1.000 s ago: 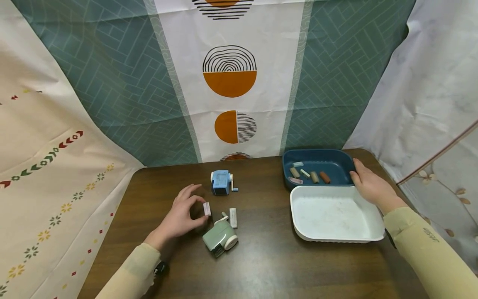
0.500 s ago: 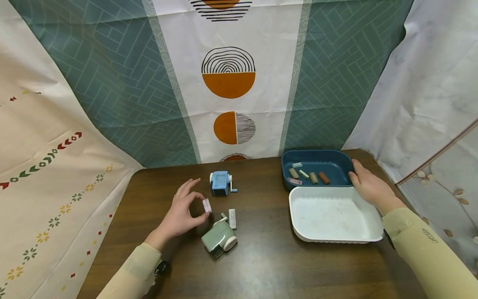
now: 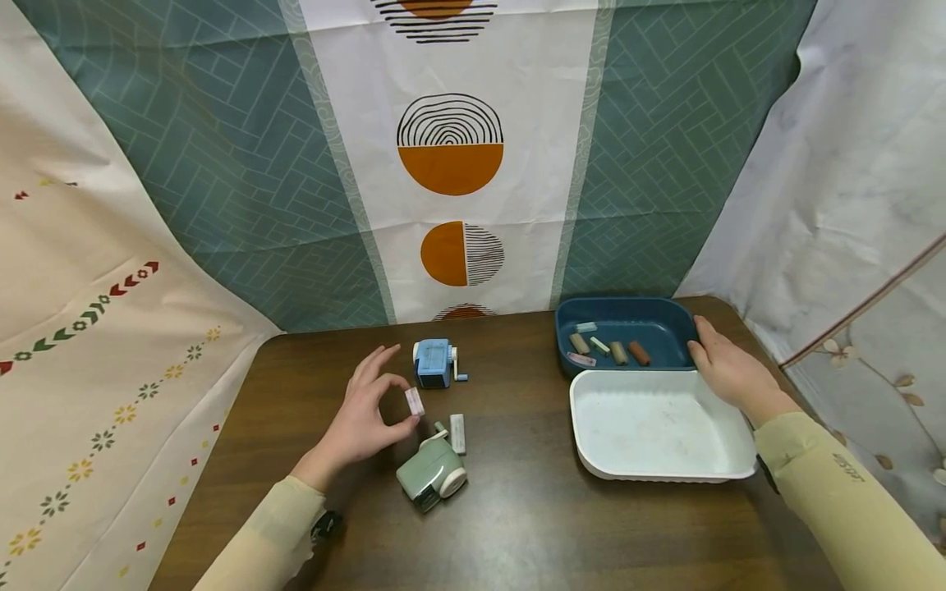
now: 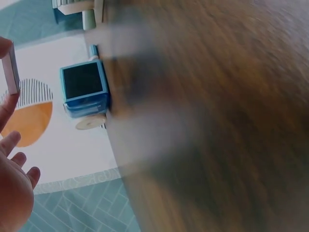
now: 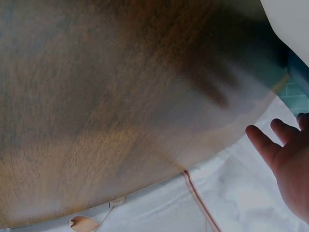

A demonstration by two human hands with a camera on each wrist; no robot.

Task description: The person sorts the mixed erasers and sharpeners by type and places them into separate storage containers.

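My left hand pinches a small pinkish-white eraser between thumb and index finger, with the other fingers spread. In the left wrist view, the same eraser shows its narrow side. Just beyond the hand stands a blue crank pencil sharpener. Nearer lies a green crank pencil sharpener, tilted, with a whitish eraser beside it. My right hand touches the right end of a dark blue tray; its fingers look mostly straight in the right wrist view.
Inside the blue tray lie several small coloured pieces, grouped at its left. A white tray stands directly in front of it, near my right forearm. Patterned cloth hangs behind the wooden table and along both sides.
My left hand has lifted the eraser slightly and moved it a little away from me. My right hand stays at the blue tray. The view has shifted slightly.
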